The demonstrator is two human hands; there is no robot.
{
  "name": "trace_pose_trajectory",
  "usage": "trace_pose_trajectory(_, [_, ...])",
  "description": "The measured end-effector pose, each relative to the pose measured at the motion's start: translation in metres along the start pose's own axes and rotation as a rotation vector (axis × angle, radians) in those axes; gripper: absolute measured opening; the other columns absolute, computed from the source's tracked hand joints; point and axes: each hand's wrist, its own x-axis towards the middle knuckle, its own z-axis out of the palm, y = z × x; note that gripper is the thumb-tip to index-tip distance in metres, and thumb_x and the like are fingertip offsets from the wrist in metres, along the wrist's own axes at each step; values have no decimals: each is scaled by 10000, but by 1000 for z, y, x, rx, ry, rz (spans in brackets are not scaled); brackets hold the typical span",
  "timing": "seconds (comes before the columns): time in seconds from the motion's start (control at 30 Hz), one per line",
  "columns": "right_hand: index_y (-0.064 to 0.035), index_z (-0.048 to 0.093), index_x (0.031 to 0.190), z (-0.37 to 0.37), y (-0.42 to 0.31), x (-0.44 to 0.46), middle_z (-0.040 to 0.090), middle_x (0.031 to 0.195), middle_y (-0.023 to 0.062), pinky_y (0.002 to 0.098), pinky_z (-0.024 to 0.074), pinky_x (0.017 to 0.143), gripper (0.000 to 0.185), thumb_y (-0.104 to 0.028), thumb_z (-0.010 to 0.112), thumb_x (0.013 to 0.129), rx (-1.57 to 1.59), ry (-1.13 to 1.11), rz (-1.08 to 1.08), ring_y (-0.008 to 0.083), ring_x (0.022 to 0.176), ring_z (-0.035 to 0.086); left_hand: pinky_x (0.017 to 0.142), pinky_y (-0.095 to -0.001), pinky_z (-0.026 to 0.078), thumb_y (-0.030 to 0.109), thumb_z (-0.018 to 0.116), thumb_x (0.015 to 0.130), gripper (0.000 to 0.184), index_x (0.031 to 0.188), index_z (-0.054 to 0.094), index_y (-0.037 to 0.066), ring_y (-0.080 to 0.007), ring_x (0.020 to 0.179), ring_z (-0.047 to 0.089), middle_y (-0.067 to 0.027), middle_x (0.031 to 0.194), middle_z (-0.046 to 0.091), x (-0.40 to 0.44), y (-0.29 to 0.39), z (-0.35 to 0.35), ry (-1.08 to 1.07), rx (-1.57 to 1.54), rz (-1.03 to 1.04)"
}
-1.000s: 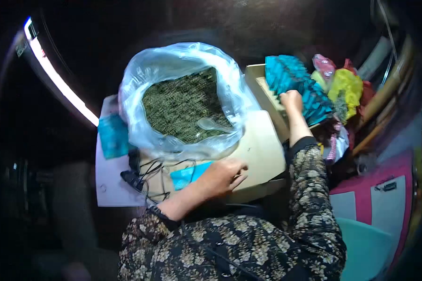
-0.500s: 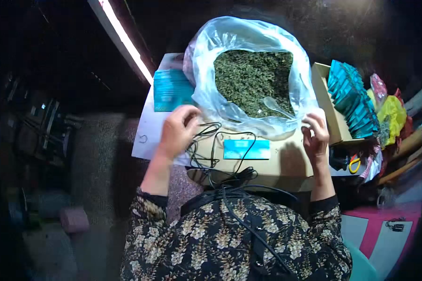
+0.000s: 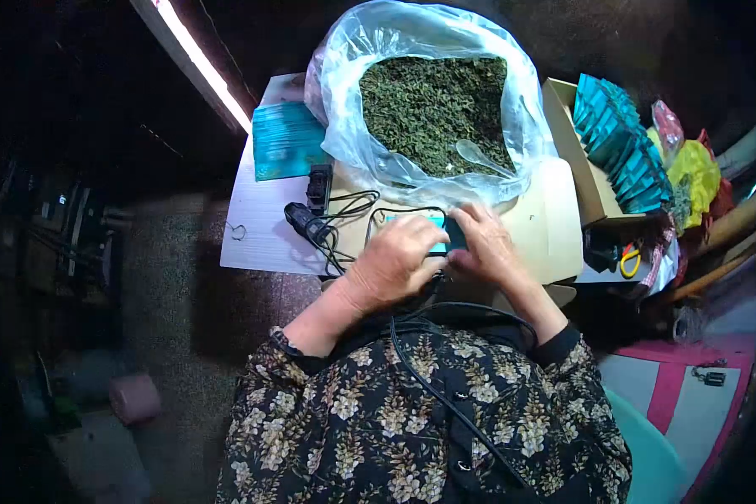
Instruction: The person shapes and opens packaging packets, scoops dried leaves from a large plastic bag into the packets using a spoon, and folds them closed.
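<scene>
A flat teal packet (image 3: 438, 223) is between my two hands, over the cardboard at the table's front. The curled fingers of my left hand (image 3: 395, 260) are closed on its left part and cover much of it. My right hand (image 3: 489, 245), slightly blurred, grips the right end, where a darker strip shows. Just beyond is a large clear plastic bag (image 3: 349, 101), its mouth wide, full of dried green leaves (image 3: 433, 105). A clear plastic spoon (image 3: 479, 156) lies on the leaves.
A stack of teal packets (image 3: 287, 139) lies at the left, by a black adapter (image 3: 319, 186) and looped black cable (image 3: 344, 220). On the right, a cardboard box (image 3: 575, 160) holds many teal packets (image 3: 622, 147). Yellow-handled scissors (image 3: 630, 262) and coloured bags (image 3: 693, 189) are beside it.
Both hands have come inward from the bag's sides onto the teal packet, which lay flat on the cardboard. The view has shifted, so the bag sits higher and the adapter shows.
</scene>
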Motion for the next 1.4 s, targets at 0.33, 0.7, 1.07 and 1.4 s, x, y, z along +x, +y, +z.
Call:
trace_pose_trajectory(0.33, [2,596,862,12,33,-16,625,833,160,413,489,684,228,-99,709,691,94,117,163,362,785,613,857,-420,447,178,695,806,278,1017,590,29,-344,982,542,-154,995,587,-19,-10,26,-289,-2,-46])
trace_pose_trajectory(0.7, [-10,610,821,-66,-1,-30,589,721,136,340,482,595,131,-4,679,709,26,432,69,285,634,589,861,-435,449,207,708,783,375,1090,579,36,-357,997,561,-161,1068,608,28,15,4,134,82,108])
trace_pose_trajectory(1.07, [-39,630,930,-64,-41,-3,609,785,87,325,505,593,280,43,670,665,97,446,-332,246,680,613,793,-333,492,230,719,820,401,1119,588,-4,-190,869,624,-70,910,654,33,12,3,-614,-610,-260])
trace_pose_trajectory(1.4, [-36,632,1083,-38,-31,-25,605,809,92,280,506,591,441,113,678,671,392,471,-9,178,706,617,696,-248,457,280,663,887,305,1059,591,39,-91,765,561,-4,841,588,14,10,24,-425,-1125,-676])
